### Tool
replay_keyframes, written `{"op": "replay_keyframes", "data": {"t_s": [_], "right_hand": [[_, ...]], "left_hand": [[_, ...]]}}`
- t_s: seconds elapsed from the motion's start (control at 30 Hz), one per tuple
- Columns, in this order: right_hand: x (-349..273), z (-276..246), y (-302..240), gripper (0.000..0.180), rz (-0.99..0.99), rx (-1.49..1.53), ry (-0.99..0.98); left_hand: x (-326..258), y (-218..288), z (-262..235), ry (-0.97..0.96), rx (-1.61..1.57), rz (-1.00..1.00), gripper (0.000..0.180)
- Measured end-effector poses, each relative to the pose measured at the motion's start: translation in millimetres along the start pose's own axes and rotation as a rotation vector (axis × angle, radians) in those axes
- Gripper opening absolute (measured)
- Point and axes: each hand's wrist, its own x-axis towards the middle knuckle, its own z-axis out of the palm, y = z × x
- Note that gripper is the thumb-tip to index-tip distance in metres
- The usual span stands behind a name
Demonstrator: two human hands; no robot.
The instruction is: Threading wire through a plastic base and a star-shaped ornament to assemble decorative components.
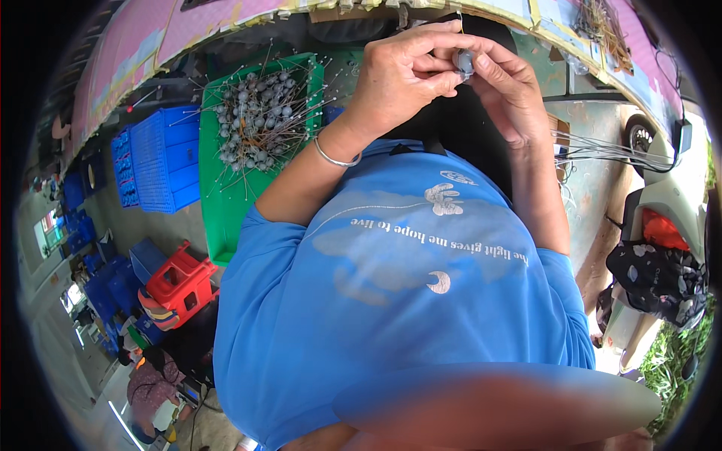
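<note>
Both hands meet at the upper middle of the head view around a small grey ball (465, 63). My right hand (513, 89) grips the ball between its thumb and curled fingers. My left hand (406, 69), with a silver bangle at the wrist, closes its thumb and fingertips against the ball's left side. A thin pale stem (461, 21) rises just above the fingers. To the left, a green crate (218, 218) holds a heap of similar grey balls (259, 113) on thin wire-like stems that stick out in all directions.
A pink worktable edge (143, 56) with yellow tape curves along the top. More thin stems (605, 34) lie at its right. Blue crates (162, 161) and a red plastic stool (180, 286) stand left. A parked scooter (662, 203) is at the right; another person (154, 383) sits lower left.
</note>
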Motion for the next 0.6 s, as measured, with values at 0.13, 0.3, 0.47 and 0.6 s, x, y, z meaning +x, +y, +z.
{"op": "replay_keyframes", "data": {"t_s": [0.13, 0.3, 0.47, 0.6], "right_hand": [[4, 8, -2, 0.034, -0.028, 0.075, -0.047], [7, 13, 2, 0.035, -0.087, 0.153, 0.057], [5, 25, 6, 0.03, -0.131, 0.162, 0.172], [4, 21, 10, 0.019, -0.252, -0.061, 0.249]], "left_hand": [[0, -2, 11, 0.099, 0.072, 0.078, 0.043], [8, 41, 21, 0.117, 0.005, -0.09, 0.03], [7, 38, 19, 0.135, -0.025, -0.242, 0.027], [-6, -8, 7, 0.246, -0.103, -0.007, 0.025]]}}
